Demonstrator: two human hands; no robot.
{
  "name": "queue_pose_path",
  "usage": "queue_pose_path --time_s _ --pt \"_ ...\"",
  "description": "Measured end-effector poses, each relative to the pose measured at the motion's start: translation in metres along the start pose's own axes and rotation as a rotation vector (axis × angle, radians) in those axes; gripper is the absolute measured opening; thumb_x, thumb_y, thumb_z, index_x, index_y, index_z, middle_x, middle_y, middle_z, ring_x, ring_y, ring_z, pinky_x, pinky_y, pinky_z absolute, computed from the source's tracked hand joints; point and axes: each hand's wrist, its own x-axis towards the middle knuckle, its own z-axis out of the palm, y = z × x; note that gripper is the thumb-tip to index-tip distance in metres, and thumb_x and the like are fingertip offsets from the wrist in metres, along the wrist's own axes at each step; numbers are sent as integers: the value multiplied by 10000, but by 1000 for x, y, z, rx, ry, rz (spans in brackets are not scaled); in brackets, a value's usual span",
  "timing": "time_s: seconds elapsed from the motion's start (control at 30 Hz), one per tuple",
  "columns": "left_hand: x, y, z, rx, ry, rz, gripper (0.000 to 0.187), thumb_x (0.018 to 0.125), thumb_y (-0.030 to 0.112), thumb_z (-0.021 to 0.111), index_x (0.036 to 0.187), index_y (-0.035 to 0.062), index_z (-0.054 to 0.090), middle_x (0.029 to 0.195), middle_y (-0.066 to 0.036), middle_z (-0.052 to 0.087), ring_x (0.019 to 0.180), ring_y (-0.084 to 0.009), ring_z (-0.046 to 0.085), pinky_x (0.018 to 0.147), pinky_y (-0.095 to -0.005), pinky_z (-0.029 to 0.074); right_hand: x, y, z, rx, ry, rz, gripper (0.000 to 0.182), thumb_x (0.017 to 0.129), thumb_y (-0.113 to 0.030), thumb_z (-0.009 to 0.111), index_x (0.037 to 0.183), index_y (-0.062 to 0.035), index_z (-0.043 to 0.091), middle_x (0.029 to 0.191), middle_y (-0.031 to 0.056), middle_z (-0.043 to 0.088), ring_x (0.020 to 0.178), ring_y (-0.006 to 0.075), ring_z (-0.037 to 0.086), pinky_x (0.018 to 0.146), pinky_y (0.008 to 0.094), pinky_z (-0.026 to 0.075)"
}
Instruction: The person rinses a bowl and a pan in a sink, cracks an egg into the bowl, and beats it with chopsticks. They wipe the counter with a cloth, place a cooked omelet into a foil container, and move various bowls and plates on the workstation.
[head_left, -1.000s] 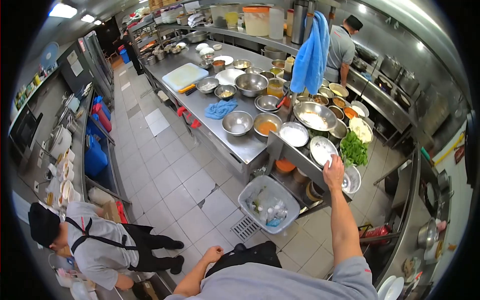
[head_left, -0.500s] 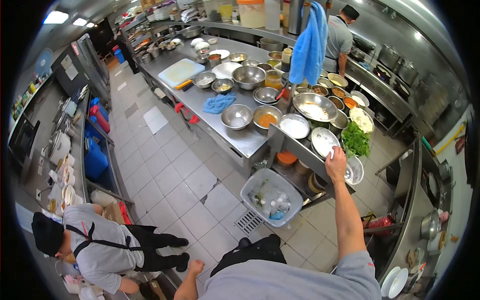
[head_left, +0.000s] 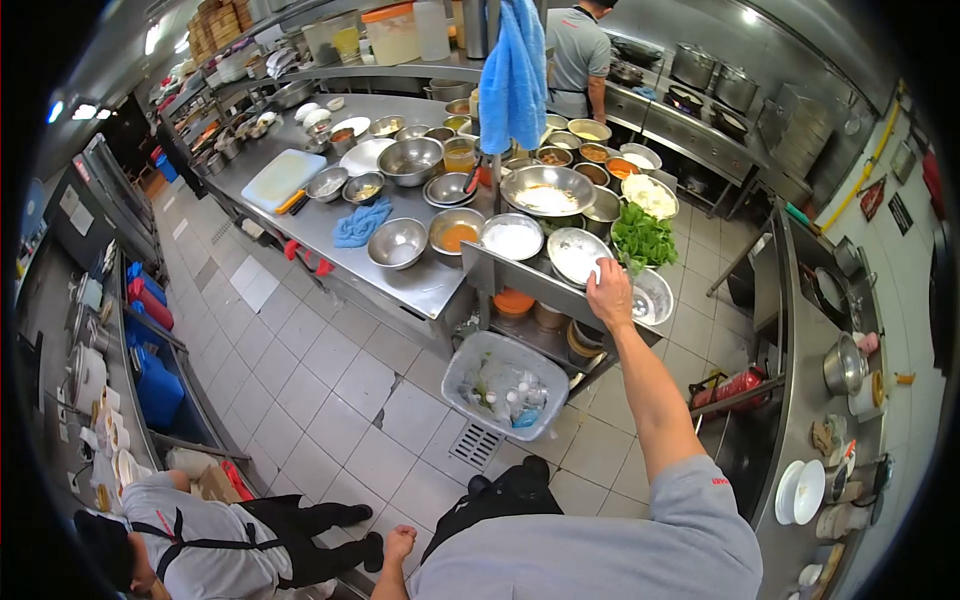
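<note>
My right hand [head_left: 611,294] reaches out with its fingers curled at the near rim of a metal bowl of white powder [head_left: 576,252]. A small bit of white shows at the fingertips, but I cannot make out what it is. Left of that bowl sits another bowl with white contents [head_left: 512,238]. Bunched leafy greens [head_left: 644,238] lie just beyond my fingers, and a shiny metal bowl [head_left: 652,298] stands to the right of my hand. Low by my side, my left hand [head_left: 400,545] is curled closed, apart from any object, with nothing visible in it.
A grey plastic bin [head_left: 505,384] with eggshell-like waste stands on the floor below the counter. A blue towel [head_left: 515,80] hangs from a post. One co-worker [head_left: 200,535] bends at the lower left; another [head_left: 580,65] stands by the stoves. A floor drain [head_left: 476,446] is ahead.
The view has turned to the right, so the counter and bowls appear further left. My right hand stays at the rim of the powder bowl; my left hand is still closed by my side.
</note>
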Motion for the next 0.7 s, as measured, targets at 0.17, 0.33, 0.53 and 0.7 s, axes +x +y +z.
queue_pose_path --time_s 0.17,0.33,0.53,0.7 --pt "-2 -9 -9 -21 58 -58 134 792 111 658 877 10 686 730 -105 675 660 -174 658 609 -317 522 -1 4 3 27 4 18 255 842 -171 587 1052 -29 563 1011 165 588 962 341 575 825 445 465" --pt "-9 -22 -7 -52 49 -104 113 784 100 647 848 12 674 707 -85 653 619 -168 626 556 -320 504 -1 9 6 68 56 26 274 828 -166 608 1058 -21 564 1007 182 584 954 364 577 827 452 467" --pt "-17 -29 4 -220 25 -158 130 813 129 634 903 36 642 727 -52 625 642 -154 601 526 -323 479 0 13 9 149 82 74 281 835 -157 618 1062 0 564 1037 213 578 974 396 572 858 454 460" --pt "6 17 -17 -270 -21 -29 137 871 206 635 881 70 649 750 -25 625 726 -136 603 625 -302 479 30 4 20 207 116 -9 314 857 -185 644 1097 3 570 1098 194 568 1043 370 548 915 423 441"
